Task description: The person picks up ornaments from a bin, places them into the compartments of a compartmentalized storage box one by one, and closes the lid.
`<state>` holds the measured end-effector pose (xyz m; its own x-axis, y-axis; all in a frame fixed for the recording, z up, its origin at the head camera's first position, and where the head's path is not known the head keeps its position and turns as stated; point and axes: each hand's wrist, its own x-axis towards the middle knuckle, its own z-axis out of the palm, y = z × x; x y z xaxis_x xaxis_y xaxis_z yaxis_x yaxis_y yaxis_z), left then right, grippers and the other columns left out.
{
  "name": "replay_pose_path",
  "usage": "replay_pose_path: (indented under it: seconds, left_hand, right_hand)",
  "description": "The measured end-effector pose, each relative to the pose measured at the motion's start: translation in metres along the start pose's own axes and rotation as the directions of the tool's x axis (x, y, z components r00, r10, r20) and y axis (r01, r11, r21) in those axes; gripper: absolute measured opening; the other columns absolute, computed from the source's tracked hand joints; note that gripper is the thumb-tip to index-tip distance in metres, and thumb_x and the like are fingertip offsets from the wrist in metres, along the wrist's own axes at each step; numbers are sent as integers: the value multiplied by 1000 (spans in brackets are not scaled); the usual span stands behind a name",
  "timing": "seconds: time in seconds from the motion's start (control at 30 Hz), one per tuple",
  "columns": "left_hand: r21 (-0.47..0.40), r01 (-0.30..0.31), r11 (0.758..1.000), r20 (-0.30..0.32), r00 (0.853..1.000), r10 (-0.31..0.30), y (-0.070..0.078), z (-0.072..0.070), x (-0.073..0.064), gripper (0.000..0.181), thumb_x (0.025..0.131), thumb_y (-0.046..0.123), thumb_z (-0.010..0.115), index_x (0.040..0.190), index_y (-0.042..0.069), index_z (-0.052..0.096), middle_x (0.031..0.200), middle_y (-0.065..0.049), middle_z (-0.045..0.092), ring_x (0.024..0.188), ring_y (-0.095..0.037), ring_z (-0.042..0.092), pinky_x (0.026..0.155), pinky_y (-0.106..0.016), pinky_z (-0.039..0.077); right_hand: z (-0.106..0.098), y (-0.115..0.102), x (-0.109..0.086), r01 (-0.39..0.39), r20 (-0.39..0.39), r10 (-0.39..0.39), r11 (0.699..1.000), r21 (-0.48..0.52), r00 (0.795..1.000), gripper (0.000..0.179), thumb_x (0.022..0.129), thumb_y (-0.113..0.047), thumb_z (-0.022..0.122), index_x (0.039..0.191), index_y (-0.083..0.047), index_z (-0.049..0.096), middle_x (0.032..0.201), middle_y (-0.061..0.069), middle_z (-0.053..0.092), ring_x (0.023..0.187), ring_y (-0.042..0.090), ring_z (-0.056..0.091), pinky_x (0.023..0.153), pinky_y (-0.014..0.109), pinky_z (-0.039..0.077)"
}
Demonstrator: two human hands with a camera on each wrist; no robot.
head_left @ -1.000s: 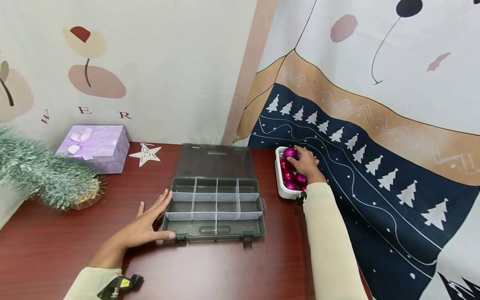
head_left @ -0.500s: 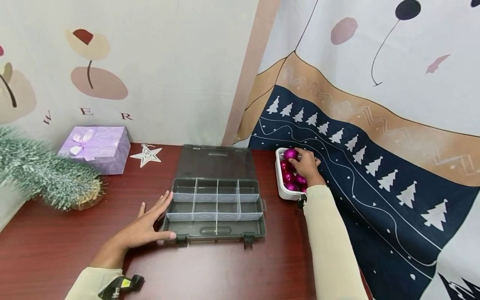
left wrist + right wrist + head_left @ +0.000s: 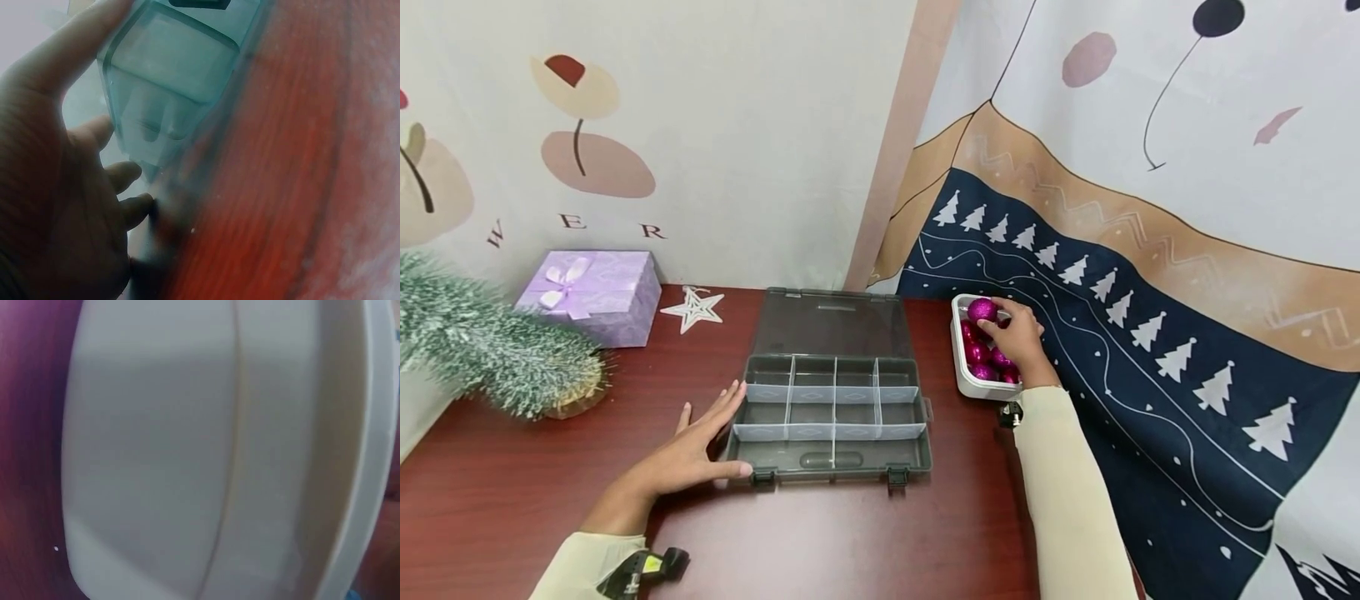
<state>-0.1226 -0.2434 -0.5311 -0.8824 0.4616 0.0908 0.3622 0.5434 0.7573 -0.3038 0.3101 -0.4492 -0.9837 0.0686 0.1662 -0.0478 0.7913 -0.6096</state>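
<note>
My left hand (image 3: 688, 458) rests against the left side of a grey see-through organizer box (image 3: 767, 454), fingers straight and spread, thumb by its front corner. In the left wrist view, the hand (image 3: 56, 187) lies alongside the box wall (image 3: 175, 56). The box's lid (image 3: 831, 329) is folded back and its divided compartments hold nothing visible. At the right, my right hand (image 3: 1021, 337) pinches a glittery magenta Christmas bauble (image 3: 982, 310) at the far end of a white tub (image 3: 958, 354). Several shiny baubles (image 3: 977, 352) lie below. The tub's outer wall (image 3: 150, 456) fills most of the right wrist view.
A purple gift box (image 3: 598, 296) with a bow stands at the back left, beside a white star ornament (image 3: 692, 310). A frosted small tree (image 3: 512, 358) leans in from the left. A printed cloth (image 3: 1075, 333) hangs close behind the tub.
My right hand has shifted slightly, and the bauble between its fingertips has risen a little in the tub. The left hand and the organizer box keep their places.
</note>
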Motion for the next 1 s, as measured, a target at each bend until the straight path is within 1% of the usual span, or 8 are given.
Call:
replay_pose_path:
  seconds: [0.1,0.3,0.43,0.47,0.57,0.67,0.77,1.0]
  left_hand:
    - [8,-2,1000,-1,1000,2,0,-1,1,126,86,41,90,178,16,7,180,-34,7,161,-68,10,120,-86,-23]
    - [14,-3,1000,-1,1000,3,0,-3,3,126,86,41,91,177,9,10,180,-34,8,161,-68,10,120,-85,-22]
    - [16,4,1000,2,1000,-4,1,-2,3,126,86,41,91,177,9,10,180,-34,8,162,-68,10,121,-85,-22]
    - [17,5,1000,2,1000,-5,0,-2,3,126,86,41,91,177,9,10,180,-34,8,162,-68,10,121,-85,-22]
    - [19,6,1000,0,1000,-6,0,-1,3,126,86,41,91,176,8,10,180,-34,9,162,-67,10,121,-85,-22]
    - [19,9,1000,-2,1000,-9,0,0,3,125,86,41,91,176,9,11,180,-34,9,162,-67,11,121,-85,-22]
    - [21,8,1000,-4,1000,-8,0,-1,1,125,86,42,91,177,11,11,180,-34,10,162,-67,12,121,-85,-21]
    - [29,7,1000,-8,1000,-7,1,-2,0,125,85,43,91,177,13,11,179,-33,13,161,-67,13,122,-85,-20]
  right_hand:
    - [1,-4,-6,32,-26,-32,999,15,999,54,103,-22,77,153,-8,61,159,25,57,151,45,45,124,71,21]
    - [1,-17,-19,105,-94,-99,993,53,991,53,100,-22,81,149,-8,66,154,24,61,149,46,48,121,72,25]
    - [4,-30,-27,133,-109,-125,989,72,986,52,98,-21,82,147,-10,67,152,23,63,145,44,52,124,70,32]
    - [5,-34,-30,141,-108,-132,987,80,985,52,98,-21,82,147,-11,68,151,23,63,146,43,51,125,70,31]
    - [9,-46,-36,168,-86,-160,982,87,983,53,98,-22,83,147,-11,67,151,23,63,147,43,51,126,69,30]
    - [16,-59,-41,202,-61,-196,974,106,979,54,97,-20,83,147,-7,67,152,23,63,149,43,49,124,70,26]
    - [23,-71,-45,233,-37,-230,964,128,972,54,97,-20,84,146,-5,67,151,23,64,148,42,49,123,70,27]
    - [39,-100,-50,322,36,-328,939,117,944,53,96,-23,85,144,-7,69,146,20,68,144,39,53,122,68,32]
